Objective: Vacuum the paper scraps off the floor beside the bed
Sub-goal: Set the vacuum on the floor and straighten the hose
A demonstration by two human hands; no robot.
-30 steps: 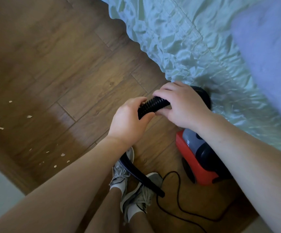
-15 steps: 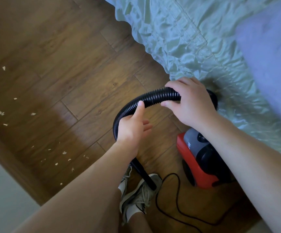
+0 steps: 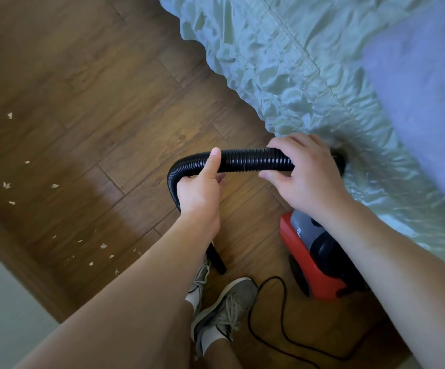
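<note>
A black ribbed vacuum hose [image 3: 245, 159] arches across the middle of the view. My left hand [image 3: 202, 190] grips it at the bend, thumb up along the ribs. My right hand [image 3: 306, 177] holds the hose further right, close to where it joins the red and grey vacuum body [image 3: 314, 265] on the floor by the bed. The hose's black nozzle end [image 3: 217, 262] hangs down near my shoes. Several small white paper scraps [image 3: 54, 185] lie scattered on the wooden floor [image 3: 109, 107] at the left.
The bed with a pale green ruffled cover [image 3: 282, 62] fills the upper right. A black power cord [image 3: 280, 326] loops on the floor behind the vacuum. My grey sneakers [image 3: 226, 312] stand at bottom centre. A light wall or skirting [image 3: 0, 310] runs along the lower left.
The hose has been drawn out into a longer arch. My hands, close together a second ago, have moved apart along it, the left one sliding toward the bend.
</note>
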